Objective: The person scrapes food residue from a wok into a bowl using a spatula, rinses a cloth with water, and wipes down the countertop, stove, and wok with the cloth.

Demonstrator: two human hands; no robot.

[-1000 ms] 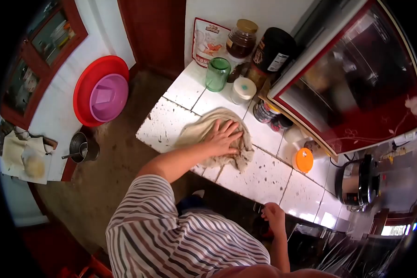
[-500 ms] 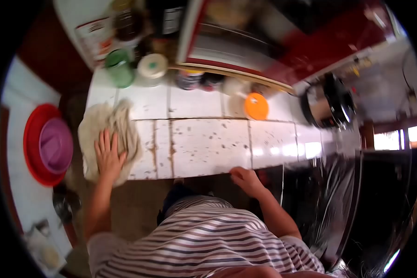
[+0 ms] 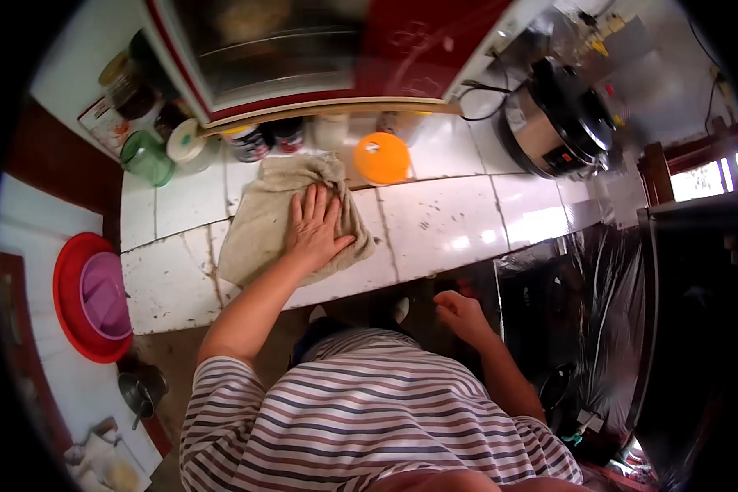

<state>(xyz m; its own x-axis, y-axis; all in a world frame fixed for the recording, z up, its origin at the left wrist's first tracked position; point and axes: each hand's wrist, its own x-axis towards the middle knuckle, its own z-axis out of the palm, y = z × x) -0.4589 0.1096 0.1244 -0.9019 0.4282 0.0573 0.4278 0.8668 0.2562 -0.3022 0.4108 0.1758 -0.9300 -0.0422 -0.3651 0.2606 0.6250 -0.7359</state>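
Note:
A beige cloth [image 3: 258,217] lies rumpled on the white tiled counter [image 3: 168,295]. My left hand [image 3: 313,230] presses flat on top of it, fingers stretched out and spread. The cloth's far edge is bunched up, close to an orange lid [image 3: 383,158]. Off the counter's front edge, to the right, hangs my right hand [image 3: 461,316] with its fingers curled in and nothing visible in them. Dark specks and stained joints mark the tiles around the cloth.
Along the back stand a green glass jar [image 3: 148,158], a white-lidded jar [image 3: 190,148] and several containers under a red-framed cabinet [image 3: 435,49]. An electric cooker [image 3: 553,123] sits at the right end. Left of the counter are red [image 3: 67,303] and purple basins [image 3: 102,287].
My left hand has slid the cloth rightwards from the counter's left end to its middle. The camera view has turned and shifted. My right hand stays near the front edge.

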